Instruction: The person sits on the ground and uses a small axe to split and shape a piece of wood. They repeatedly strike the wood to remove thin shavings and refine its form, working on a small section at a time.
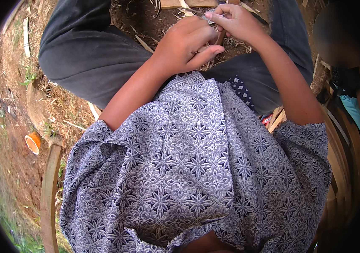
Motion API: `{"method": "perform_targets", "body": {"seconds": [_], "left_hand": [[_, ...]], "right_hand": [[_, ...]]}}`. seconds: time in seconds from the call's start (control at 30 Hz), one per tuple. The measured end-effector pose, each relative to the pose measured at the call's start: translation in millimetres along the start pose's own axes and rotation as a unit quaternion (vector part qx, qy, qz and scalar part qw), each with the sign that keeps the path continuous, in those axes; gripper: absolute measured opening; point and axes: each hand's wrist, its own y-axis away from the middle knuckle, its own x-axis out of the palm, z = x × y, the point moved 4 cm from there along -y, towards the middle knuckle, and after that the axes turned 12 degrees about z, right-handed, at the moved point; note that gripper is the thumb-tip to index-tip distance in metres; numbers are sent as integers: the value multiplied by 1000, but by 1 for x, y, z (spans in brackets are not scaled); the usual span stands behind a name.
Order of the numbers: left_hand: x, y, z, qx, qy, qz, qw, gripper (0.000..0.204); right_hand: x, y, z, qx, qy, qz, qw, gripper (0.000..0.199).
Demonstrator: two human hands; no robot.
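Note:
My left hand (187, 41) is closed, its fingers curled under and its thumb stretched out to the right. Whatever lies inside that fist is hidden. Just to its right, my right hand (239, 23) has thumb and fingertips brought together in a pinch. At those fingertips shows a small pale, shiny piece (205, 18), too small to name; it lies close against the left knuckles. A narrow brown strip (220, 38), wood by its look, is seen between the hands, partly covered by the right fingers. Both hands are over the ground between my bent legs.
Dark trousers (91, 63) cover my crossed legs. Beyond the hands lies a light wooden board (186, 4) on brown soil with scattered shavings. A curved wooden slat (50, 198) and an orange cut piece (33, 143) are at left. Several wooden strips (342, 156) lie at right.

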Motion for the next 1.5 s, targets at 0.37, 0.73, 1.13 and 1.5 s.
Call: {"method": "perform_targets", "body": {"seconds": [0.37, 0.73, 1.13, 1.5], "left_hand": [[-1, 1, 0, 0, -2, -7, 1000, 19], [-2, 0, -4, 22, -7, -14, 1000, 25], [-4, -1, -4, 11, -7, -2, 1000, 24], [5, 1, -4, 14, 2, 16, 1000, 19]], "right_hand": [[5, -51, 1, 35, 110, 36, 993, 28], [14, -79, -22, 82, 56, 14, 995, 28], [-22, -5, 39, 44, 108, 81, 990, 27], [10, -74, 1, 75, 116, 38, 990, 25]]}}
